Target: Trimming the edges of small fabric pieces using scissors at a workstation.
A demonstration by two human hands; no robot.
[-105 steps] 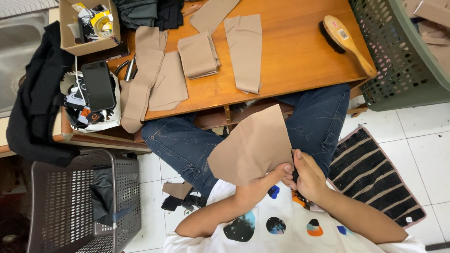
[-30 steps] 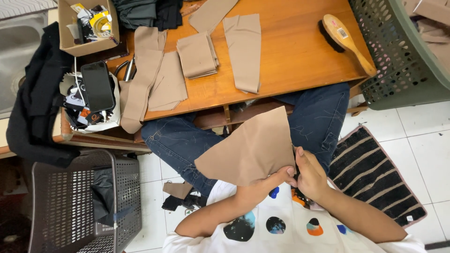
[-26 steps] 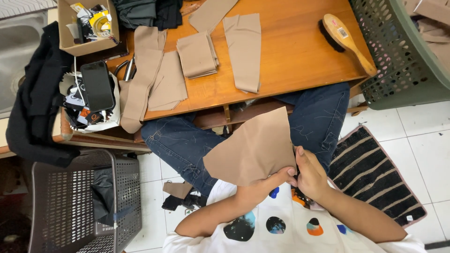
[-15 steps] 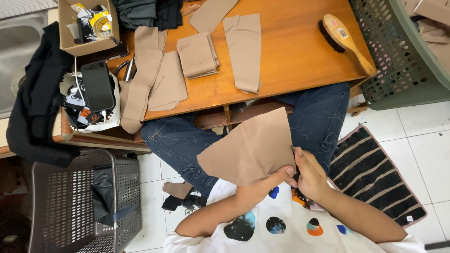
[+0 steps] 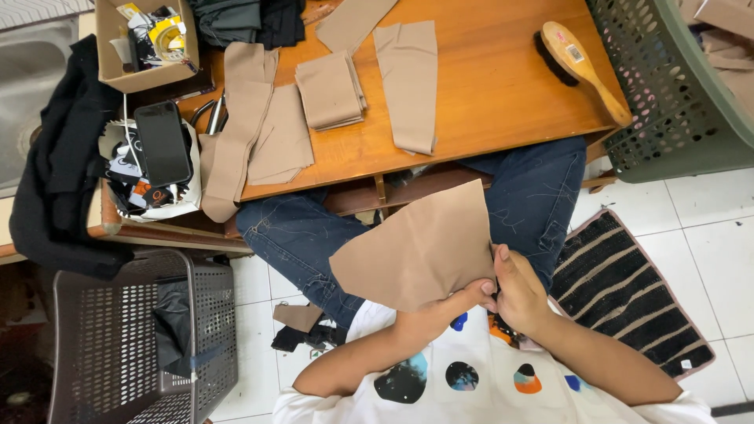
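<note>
Tan fabric piece point(image 5: 420, 247) has tilted slightly, hands barely moved | left hand point(image 5: 428, 318) pinches its near edge | right hand point(image 5: 518, 290) fingers closed on the same corner, above the lap.

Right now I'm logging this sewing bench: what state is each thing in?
Tan fabric piece: held up over lap, pinched at its lower right edge.
Left hand: gripping the fabric edge.
Right hand: pinching the same edge.
Folded tan fabric stack: lying on table.
Black phone: screen dark.
Wooden brush: lying on table.
</note>
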